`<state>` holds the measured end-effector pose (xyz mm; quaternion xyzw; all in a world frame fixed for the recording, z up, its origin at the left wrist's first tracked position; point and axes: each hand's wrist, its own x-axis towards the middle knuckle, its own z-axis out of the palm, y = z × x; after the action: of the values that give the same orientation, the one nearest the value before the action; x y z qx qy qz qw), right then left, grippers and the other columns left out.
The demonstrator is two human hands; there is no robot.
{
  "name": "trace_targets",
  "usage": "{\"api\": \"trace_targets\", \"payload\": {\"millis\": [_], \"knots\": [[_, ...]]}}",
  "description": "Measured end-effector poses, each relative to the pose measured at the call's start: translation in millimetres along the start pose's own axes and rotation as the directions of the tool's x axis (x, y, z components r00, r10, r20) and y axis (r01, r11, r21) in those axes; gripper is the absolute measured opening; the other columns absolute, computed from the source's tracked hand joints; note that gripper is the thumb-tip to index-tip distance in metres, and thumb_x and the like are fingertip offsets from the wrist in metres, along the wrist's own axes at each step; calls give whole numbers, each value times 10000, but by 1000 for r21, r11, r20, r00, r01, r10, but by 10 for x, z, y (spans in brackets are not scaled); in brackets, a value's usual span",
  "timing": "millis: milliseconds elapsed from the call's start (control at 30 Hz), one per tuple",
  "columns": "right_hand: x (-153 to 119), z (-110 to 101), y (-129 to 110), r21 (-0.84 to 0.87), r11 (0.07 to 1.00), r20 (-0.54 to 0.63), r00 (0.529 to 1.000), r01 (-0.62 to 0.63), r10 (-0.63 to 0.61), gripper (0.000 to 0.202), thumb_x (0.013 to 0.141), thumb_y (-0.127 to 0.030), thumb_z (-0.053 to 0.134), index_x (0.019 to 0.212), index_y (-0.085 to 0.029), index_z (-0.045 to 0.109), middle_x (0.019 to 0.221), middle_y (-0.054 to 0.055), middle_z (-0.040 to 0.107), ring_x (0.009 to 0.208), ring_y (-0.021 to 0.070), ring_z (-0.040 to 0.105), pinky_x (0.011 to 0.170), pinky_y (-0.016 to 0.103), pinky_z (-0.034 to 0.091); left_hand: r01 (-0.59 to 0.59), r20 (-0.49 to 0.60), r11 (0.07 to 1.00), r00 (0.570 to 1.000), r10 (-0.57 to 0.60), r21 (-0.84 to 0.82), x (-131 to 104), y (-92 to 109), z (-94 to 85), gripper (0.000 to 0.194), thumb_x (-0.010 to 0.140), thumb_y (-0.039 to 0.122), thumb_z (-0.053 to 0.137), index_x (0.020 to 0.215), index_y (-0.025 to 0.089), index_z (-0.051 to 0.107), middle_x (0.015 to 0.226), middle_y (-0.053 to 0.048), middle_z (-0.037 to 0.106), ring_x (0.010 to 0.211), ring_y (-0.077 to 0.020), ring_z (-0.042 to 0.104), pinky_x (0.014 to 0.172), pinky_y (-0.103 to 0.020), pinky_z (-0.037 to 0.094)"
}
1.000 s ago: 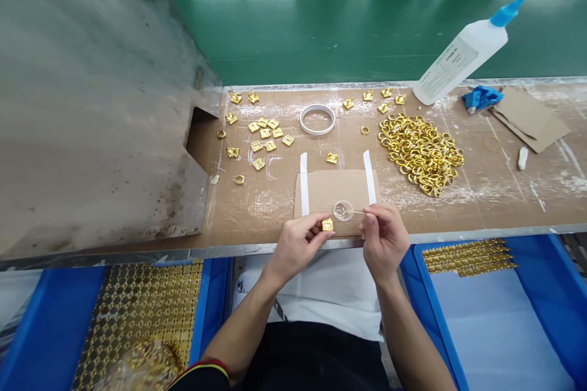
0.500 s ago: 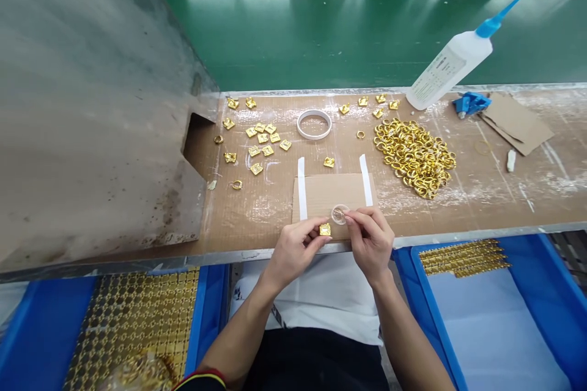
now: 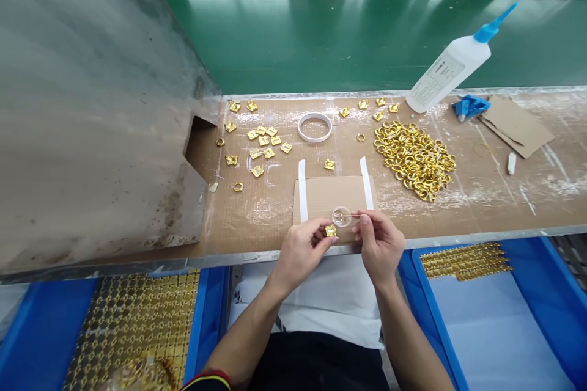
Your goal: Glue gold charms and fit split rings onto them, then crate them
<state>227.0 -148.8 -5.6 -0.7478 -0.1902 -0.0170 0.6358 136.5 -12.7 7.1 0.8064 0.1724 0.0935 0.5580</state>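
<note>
My left hand point(image 3: 306, 250) pinches a small gold square piece point(image 3: 331, 230) between thumb and fingertips, at the table's front edge. Closed on a thin stick point(image 3: 353, 216), my right hand point(image 3: 381, 243) points it leftward, its tip over or in a small clear round dish point(image 3: 340, 223). That dish rests on a cardboard pad point(image 3: 328, 192) held by two white strips point(image 3: 302, 189). Just beyond the pad lies another gold square piece point(image 3: 329, 164). Several more gold squares point(image 3: 263, 141) are scattered to the left.
A heap of gold rings point(image 3: 415, 162) lies right of the pad. Behind it, a white bottle with a blue nozzle point(image 3: 447, 73) leans. A white tape roll point(image 3: 314, 127) sits farther back. A metal housing point(image 3: 114, 104) bounds the left; blue bins point(image 3: 213, 305) flank my lap.
My right hand has drawn back a little to the right, so the stick now shows between it and the dish. The left hand has shifted slightly right with the gold square.
</note>
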Motion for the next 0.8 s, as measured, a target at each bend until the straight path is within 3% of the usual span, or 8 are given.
{"api": "trace_targets", "payload": {"millis": [333,567,800], "knots": [[-8,26,5,27,999,-56,998,-22,23,198,957,-363,643,904,-189,720,772,42,791,462,119,646,406,217,512,-23,4,1000,1000,23,20,-29,-12,-8,217,845,128,700,1057,157,735,647,22,670,527,-114,571,535,-215,452],[-99,28,24,87,996,-92,996,-6,14,143,965,-310,643,929,-194,717,800,36,791,472,110,639,416,215,513,-45,-10,999,999,46,20,-18,-26,0,230,843,123,701,1069,152,738,668,12,688,528,-112,580,529,-211,459],[-266,48,67,110,990,-14,996,90,-89,100,968,-240,632,972,-213,727,793,27,790,460,114,640,416,226,527,-44,7,999,999,44,-6,-43,-49,-8,247,874,169,666,1112,170,734,732,-16,728,573,-129,624,538,-215,488]]}}
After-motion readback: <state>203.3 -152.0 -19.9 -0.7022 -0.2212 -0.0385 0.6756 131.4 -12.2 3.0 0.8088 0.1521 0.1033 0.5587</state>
